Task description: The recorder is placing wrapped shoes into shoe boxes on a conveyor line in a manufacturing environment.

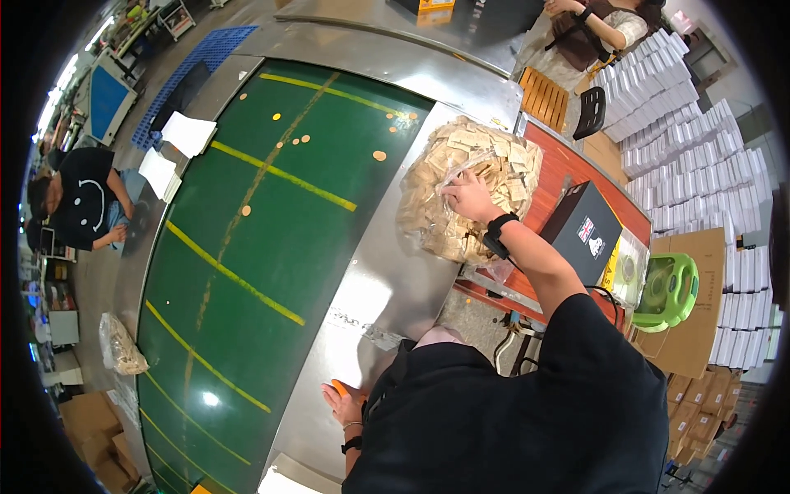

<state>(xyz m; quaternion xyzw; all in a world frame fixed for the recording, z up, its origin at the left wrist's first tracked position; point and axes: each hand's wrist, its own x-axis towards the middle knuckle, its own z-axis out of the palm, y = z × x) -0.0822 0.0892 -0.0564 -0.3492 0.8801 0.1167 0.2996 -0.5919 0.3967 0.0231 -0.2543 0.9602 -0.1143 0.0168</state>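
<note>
A large clear plastic bag (418, 210) full of small tan paper packets (512, 165) lies at the far right of the steel ledge, overlapping a red-brown tabletop. My right hand (471, 198) reaches onto the top of it. Its fingers are bent together among the film and packets, and what they pinch is hidden. Lower down, beside my body, my left hand (344, 405) rests at the steel ledge (370, 288). Its fingers are closed round an orange object (339, 386), mostly covered by the hand.
A green conveyor belt (247, 280) with yellow lines carries several small round tan pieces. Right of the bag stands a black box (580, 230), with a green plastic container (668, 292) beyond. Across the belt are white stacks (188, 134), another bag (122, 346) and a seated person (86, 198).
</note>
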